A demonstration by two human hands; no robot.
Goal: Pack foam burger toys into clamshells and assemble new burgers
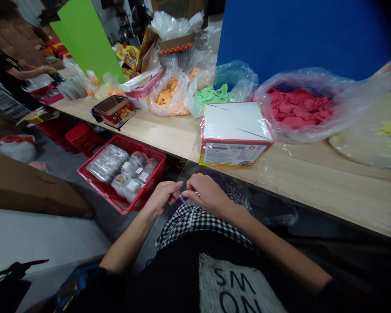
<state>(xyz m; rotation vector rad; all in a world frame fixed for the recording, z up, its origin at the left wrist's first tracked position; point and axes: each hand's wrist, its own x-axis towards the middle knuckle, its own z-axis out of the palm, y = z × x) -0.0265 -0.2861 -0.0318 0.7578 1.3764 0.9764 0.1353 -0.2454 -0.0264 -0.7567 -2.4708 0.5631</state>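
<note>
Low in front of my lap, my left hand [165, 194] and my right hand [206, 191] are closed close together. Both pinch a gathered edge of clear plastic film [280, 209]. The film hangs over the table's front edge and reaches up around a box [234, 153]. This box has a white flap top with slits and a printed side with a barcode, and it stands at the table edge just beyond my hands. Whether the film is a bag or a loose sheet, I cannot tell.
A red basket [124, 212] of clear packs sits left, below the wooden table [313, 174]. Plastic bags of red pieces [299, 108], green pieces [211, 94] and orange pieces [167, 93] line the table. An open tin [117, 113] stands left. Another person [16, 74] works far left.
</note>
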